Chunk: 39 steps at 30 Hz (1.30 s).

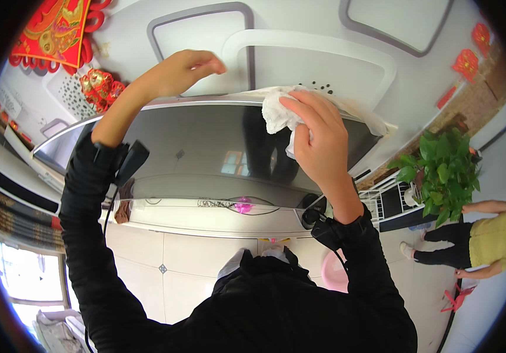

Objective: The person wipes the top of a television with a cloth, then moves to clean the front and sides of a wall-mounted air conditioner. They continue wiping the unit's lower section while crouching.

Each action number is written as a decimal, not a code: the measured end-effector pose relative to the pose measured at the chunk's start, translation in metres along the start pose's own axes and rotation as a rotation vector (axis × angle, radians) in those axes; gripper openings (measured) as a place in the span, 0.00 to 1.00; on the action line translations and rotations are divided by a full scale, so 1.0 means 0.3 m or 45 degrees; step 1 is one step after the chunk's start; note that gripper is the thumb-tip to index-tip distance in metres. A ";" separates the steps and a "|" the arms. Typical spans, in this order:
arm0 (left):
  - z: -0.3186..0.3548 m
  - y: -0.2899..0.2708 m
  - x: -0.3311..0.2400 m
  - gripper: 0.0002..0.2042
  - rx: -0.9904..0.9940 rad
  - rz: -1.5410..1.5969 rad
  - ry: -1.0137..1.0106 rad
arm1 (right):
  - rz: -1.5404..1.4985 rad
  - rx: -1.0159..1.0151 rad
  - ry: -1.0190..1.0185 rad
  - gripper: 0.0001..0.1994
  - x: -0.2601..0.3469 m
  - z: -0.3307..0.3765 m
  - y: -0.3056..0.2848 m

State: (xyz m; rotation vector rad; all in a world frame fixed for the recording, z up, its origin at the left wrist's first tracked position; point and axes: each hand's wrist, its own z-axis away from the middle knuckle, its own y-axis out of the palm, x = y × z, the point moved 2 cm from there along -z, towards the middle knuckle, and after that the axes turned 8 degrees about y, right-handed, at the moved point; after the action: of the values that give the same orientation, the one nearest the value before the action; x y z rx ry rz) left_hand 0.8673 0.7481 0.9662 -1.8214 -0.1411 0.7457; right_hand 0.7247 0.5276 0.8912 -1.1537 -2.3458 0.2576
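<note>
White crumpled cloth [276, 112] (bunched), right hand [318, 138] gripping, television [206, 153] top

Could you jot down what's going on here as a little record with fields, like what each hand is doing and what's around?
Right hand: right hand grips a crumpled white cloth pressed at the top edge of a big dark flat screen
Left hand: left hand rests on the screen's top edge, holding nothing visible
Clothing: black sleeves, a small black device strapped at each wrist
Below the screen: white cabinet top, pale tiled floor
Nearby: leafy green plant; another person in a yellow top
Wall: red hanging ornaments
</note>
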 end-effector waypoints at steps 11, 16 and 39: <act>0.464 0.010 -0.027 0.09 -0.643 -0.165 -0.307 | -0.195 0.207 -0.176 0.16 0.241 -0.095 0.414; 0.613 0.000 -0.040 0.08 -0.671 -0.210 -0.378 | -0.143 0.233 -0.184 0.15 0.358 -0.127 0.572; 1.581 -0.221 0.548 0.07 -0.747 0.021 -0.498 | -0.191 0.557 -0.024 0.22 0.814 -0.219 1.134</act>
State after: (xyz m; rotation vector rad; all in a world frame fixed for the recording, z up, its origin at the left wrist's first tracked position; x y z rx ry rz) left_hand 0.7534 1.2310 0.8645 -2.1989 -0.6587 1.1536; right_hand 0.8675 0.9264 0.9056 -0.7628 -2.2241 0.6892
